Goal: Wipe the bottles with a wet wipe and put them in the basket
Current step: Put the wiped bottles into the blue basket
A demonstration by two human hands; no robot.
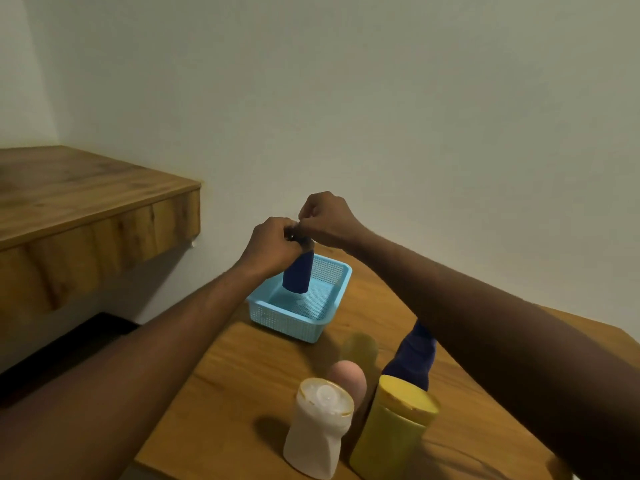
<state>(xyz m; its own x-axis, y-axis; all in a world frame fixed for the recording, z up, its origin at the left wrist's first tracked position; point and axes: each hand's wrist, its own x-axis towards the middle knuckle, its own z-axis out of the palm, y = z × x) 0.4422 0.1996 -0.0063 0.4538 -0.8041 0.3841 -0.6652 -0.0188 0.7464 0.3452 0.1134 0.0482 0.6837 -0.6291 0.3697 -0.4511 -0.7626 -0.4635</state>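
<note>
Gripping the neck of a dark blue bottle point(298, 273), the left hand point(273, 244) curls round it from the left. The right hand point(329, 220) pinches at the bottle's hidden top, fingertips meeting the left hand's. The bottle is a plain, matt cylinder, slightly tilted, with its base over the light blue mesh basket point(287, 318) at the far left corner of the wooden table point(242, 375). Near the table's front edge stand a white bottle point(317, 434), a yellow bottle point(391, 434), a pink bottle point(349, 379) and a second blue bottle point(412, 362).
</note>
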